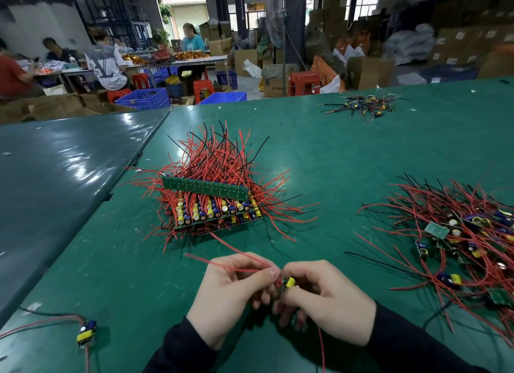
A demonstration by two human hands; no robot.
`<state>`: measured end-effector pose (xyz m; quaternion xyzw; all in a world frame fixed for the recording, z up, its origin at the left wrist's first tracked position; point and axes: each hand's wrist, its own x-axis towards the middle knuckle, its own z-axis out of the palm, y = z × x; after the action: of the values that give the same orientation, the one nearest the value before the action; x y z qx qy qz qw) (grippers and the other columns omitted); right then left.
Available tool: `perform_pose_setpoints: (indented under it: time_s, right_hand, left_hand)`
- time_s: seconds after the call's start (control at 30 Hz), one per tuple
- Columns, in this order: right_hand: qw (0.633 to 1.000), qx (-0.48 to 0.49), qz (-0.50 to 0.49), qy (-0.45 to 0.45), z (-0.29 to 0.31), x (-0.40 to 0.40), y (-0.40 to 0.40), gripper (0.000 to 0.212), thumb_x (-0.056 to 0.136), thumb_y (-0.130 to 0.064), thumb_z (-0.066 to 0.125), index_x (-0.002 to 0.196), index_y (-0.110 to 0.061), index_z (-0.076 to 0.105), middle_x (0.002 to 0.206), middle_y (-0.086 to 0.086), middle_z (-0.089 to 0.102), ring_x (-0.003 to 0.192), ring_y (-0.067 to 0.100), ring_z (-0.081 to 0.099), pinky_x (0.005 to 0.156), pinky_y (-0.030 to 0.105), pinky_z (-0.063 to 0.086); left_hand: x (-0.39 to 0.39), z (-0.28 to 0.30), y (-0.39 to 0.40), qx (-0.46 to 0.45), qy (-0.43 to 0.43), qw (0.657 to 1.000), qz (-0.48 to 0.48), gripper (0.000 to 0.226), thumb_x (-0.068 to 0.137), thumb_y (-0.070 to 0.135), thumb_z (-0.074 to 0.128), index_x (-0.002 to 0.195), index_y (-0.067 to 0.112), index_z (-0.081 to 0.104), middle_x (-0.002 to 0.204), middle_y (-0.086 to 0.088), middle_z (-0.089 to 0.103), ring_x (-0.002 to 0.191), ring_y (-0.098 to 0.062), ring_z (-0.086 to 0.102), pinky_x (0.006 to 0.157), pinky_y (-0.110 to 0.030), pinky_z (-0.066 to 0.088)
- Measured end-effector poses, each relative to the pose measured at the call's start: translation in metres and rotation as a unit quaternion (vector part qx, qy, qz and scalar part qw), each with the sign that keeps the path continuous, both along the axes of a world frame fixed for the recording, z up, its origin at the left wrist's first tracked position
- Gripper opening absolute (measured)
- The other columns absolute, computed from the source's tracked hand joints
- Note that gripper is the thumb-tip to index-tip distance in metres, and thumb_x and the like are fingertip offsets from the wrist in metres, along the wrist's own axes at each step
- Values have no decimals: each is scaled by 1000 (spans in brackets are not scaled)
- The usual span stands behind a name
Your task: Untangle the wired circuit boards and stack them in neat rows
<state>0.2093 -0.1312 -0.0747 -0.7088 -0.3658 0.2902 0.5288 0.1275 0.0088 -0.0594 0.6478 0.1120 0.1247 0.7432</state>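
Between both hands, near the table's front edge, is a small circuit board [287, 284] with a yellow capacitor and red wires. My left hand [230, 292] pinches its red wires, which run up and left. My right hand [325, 297] grips the board itself, fingers curled around it. A stacked pile of boards [214, 205] in rows, red and black wires fanning outward, sits in the middle of the table. A tangled heap of wired boards [459, 244] lies at the right.
The green table [319, 150] meets a darker table [55, 164] on the left. A single wired board [86, 332] lies at the front left. A small bunch of wires [361, 107] is at the far right. People work at tables in the background.
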Motion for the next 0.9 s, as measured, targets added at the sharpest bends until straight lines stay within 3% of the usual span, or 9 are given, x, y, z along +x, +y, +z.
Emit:
perform_pose_setpoints:
  time_s: [0.1, 0.17, 0.27, 0.33, 0.43, 0.57, 0.77, 0.9]
  right_hand:
    - [1000, 2, 22, -5, -1, -3, 2, 22, 80, -28, 51, 79, -7, 59, 51, 2, 56, 43, 18, 53, 45, 27, 40]
    - [999, 16, 35, 8, 1, -3, 2, 33, 85, -37, 51, 83, -5, 59, 50, 3, 53, 39, 16, 49, 41, 26, 37]
    - [997, 51, 52, 35, 3, -3, 3, 31, 88, -36, 49, 86, -5, 56, 65, 30, 58, 39, 20, 50, 41, 29, 37]
    - [996, 57, 54, 34, 3, -3, 2, 26, 89, -31, 47, 86, -6, 53, 68, 39, 57, 40, 22, 53, 42, 28, 37]
    - [998, 54, 40, 1, 3, -3, 0, 17, 91, -27, 46, 83, -15, 55, 61, 27, 58, 44, 22, 56, 46, 23, 40]
    - [995, 65, 21, -68, 4, -4, -1, 22, 96, -23, 48, 78, -20, 60, 62, 5, 64, 52, 17, 62, 52, 19, 44]
    - [973, 30, 20, -227, 6, -3, -3, 27, 96, -28, 50, 70, -21, 52, 63, 2, 61, 56, 18, 61, 58, 38, 48]
    - [961, 10, 18, -277, 3, -1, -2, 28, 96, -33, 47, 74, -16, 53, 65, -4, 60, 61, 12, 60, 62, 40, 48]
  left_hand:
    - [-1, 1, 1, -10, 19, 1000, -13, 17, 60, 3, 81, 67, 1, 66, 51, -12, 57, 38, -13, 48, 36, -16, 35]
    - [-2, 3, 2, -36, 29, 999, -26, 16, 61, 3, 79, 67, 0, 65, 52, -11, 56, 38, -13, 47, 36, -16, 35]
    - [-3, 4, 3, -90, 39, 995, -34, 15, 60, 4, 81, 66, 5, 67, 54, -10, 56, 41, -12, 48, 38, -16, 37]
    - [-3, 5, 2, -122, 39, 991, -26, 8, 60, 13, 74, 65, 8, 69, 56, -10, 57, 43, -11, 50, 40, -15, 40]
    - [-3, 4, 2, -151, 37, 988, -12, 11, 59, 17, 72, 66, 9, 71, 56, -8, 58, 43, -11, 51, 41, -15, 42]
    - [-2, 1, 0, -135, 37, 990, -13, 20, 65, 20, 67, 74, 4, 76, 55, -4, 57, 45, -8, 52, 45, -14, 44]
    - [-1, -2, -1, -116, 46, 991, 38, 27, 60, 27, 70, 72, 4, 76, 55, -6, 59, 46, -8, 50, 45, -13, 41]
    - [-1, -3, 0, -126, 54, 987, 79, 23, 58, 21, 73, 69, 1, 75, 66, -12, 68, 44, -10, 54, 38, -15, 35]
